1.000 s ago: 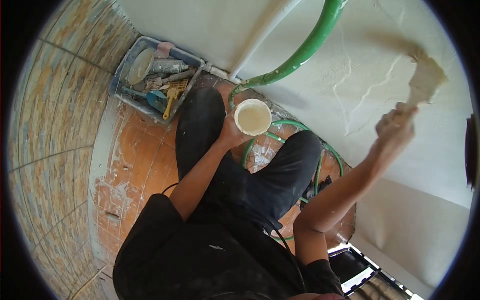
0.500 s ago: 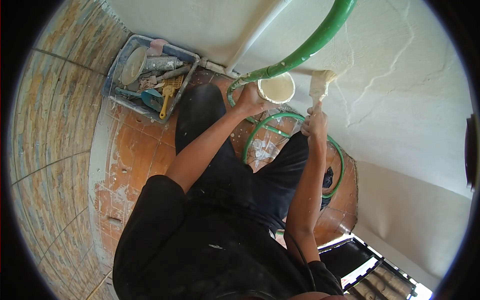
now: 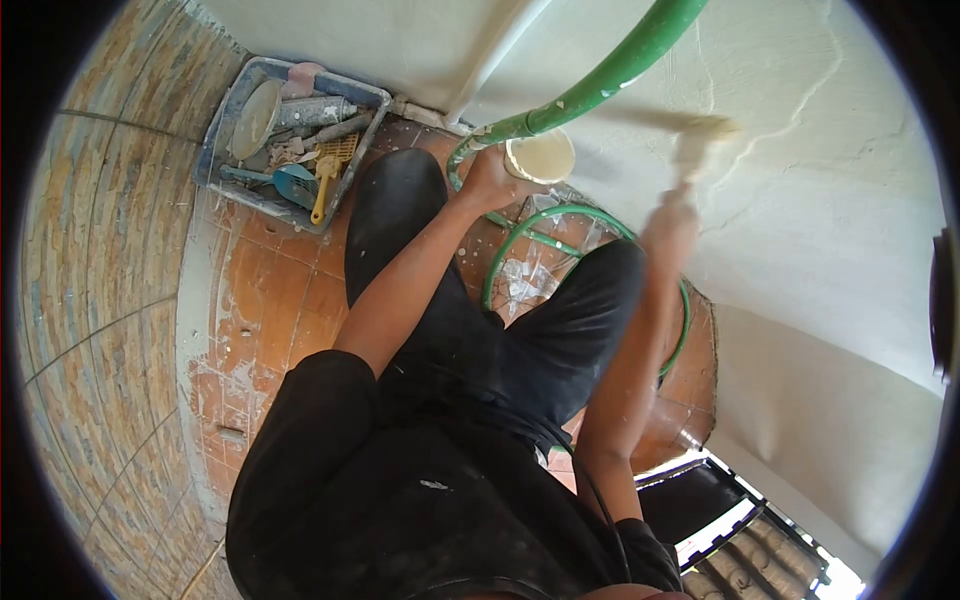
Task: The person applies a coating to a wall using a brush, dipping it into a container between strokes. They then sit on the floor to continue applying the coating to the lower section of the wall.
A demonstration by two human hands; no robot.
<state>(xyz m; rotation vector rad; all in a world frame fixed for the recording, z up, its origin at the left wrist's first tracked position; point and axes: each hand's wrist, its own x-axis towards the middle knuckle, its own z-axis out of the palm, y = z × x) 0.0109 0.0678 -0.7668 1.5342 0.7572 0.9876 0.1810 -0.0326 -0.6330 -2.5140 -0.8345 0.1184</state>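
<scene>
My left hand point(image 3: 490, 182) is wrapped round a round white cup point(image 3: 540, 157) with pale cream contents, held close beside the thick green hose point(image 3: 600, 95). My right hand point(image 3: 670, 228), blurred by motion, grips the handle of a paintbrush point(image 3: 702, 145). The brush's pale bristles are at the white wall point(image 3: 760, 200), near a raised, wavy crack line; blur hides whether they touch it.
A blue-grey tub point(image 3: 208, 170) of tools, with a yellow-handled scraper point(image 3: 324, 190), stands at the upper left. Loops of green hose point(image 3: 495, 262) lie on spattered orange tiles point(image 3: 270, 300). Stone-patterned cladding point(image 3: 100, 250) is at the left; a white pipe point(image 3: 495, 55) runs along the wall.
My right hand and the brush have moved to the right and slightly up along the wall. The cup in my left hand has shifted slightly left and up. The right knee shows farther right.
</scene>
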